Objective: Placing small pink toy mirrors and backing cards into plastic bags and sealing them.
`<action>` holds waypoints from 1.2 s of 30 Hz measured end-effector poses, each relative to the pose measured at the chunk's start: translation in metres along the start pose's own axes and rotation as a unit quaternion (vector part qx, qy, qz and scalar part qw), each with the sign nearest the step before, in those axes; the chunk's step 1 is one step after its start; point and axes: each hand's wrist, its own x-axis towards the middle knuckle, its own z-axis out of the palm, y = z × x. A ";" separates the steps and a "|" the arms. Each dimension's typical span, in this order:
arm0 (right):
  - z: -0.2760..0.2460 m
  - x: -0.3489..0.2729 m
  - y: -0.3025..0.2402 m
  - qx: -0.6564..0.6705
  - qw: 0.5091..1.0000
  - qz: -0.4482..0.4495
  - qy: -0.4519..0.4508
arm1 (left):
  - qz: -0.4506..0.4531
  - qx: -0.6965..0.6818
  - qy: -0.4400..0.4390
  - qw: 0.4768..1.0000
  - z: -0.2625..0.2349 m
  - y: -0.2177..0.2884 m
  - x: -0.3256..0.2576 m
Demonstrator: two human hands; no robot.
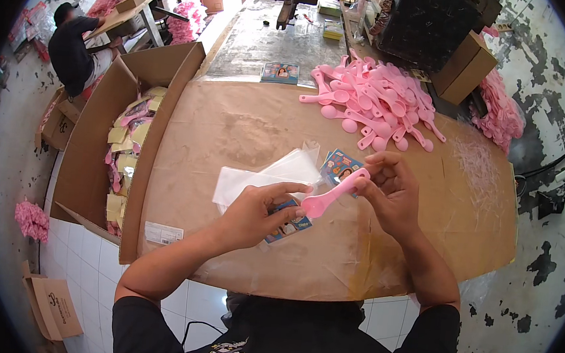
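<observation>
A pink plastic measuring spoon (335, 195) is held slantwise over the cardboard-covered table. My right hand (391, 193) pinches the end of its handle between thumb and fingers. My left hand (256, 215) has its thumb and index finger closed at the spoon's bowl. A blue printed card (291, 230) lies under the left thumb; whether the left fingers also grip it is hidden. Behind the spoon are more blue printed cards (340, 164), partly covered by the right hand. Beside them, flat clear plastic bags (252, 182) lie fanned out.
A heap of pink measuring spoons (381, 98) lies at the back right. Another card stack (280, 73) sits on the metal surface near a press (289, 4). To the left stands a large open carton (159, 140) with packed pieces. A person (77, 47) sits at the far left.
</observation>
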 end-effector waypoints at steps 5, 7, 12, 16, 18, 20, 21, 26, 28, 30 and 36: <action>0.014 -0.016 0.024 0.086 0.996 -0.014 -0.025 | 0.046 -0.204 -0.010 0.978 0.007 -0.006 0.005; 0.006 0.003 0.005 -0.085 0.983 -0.115 -0.117 | 0.066 -0.218 -0.024 0.973 0.006 -0.005 0.001; 0.007 0.009 -0.010 0.162 0.980 0.031 -0.107 | 0.084 -0.216 -0.056 0.971 0.002 0.000 -0.004; 0.012 0.014 -0.039 -0.085 0.974 -0.129 -0.163 | 0.089 -0.223 -0.103 0.965 0.000 0.001 -0.004; 0.011 0.024 -0.059 -0.187 0.937 -0.193 -0.222 | 0.081 -0.231 -0.122 0.962 0.001 0.000 -0.006; 0.010 0.035 -0.079 -0.125 0.934 -0.228 -0.246 | 0.232 -0.206 0.002 0.951 0.008 -0.002 -0.006; 0.013 0.034 -0.094 -0.127 0.933 -0.227 -0.247 | 0.234 -0.207 0.002 0.950 0.006 -0.002 -0.007; 0.021 0.034 -0.108 -0.318 0.908 -0.229 -0.147 | 0.340 -0.011 0.041 0.939 -0.004 0.008 -0.010; 0.027 0.030 -0.103 -0.293 0.923 -0.215 -0.129 | 0.339 -0.004 0.048 0.940 0.003 0.015 -0.017; 0.033 0.026 -0.098 -0.268 0.936 -0.198 -0.111 | 0.333 0.005 0.082 0.939 0.007 0.015 -0.019; 0.036 0.027 -0.085 -0.256 0.945 -0.175 -0.101 | 0.325 -0.053 0.083 0.941 0.004 0.009 -0.017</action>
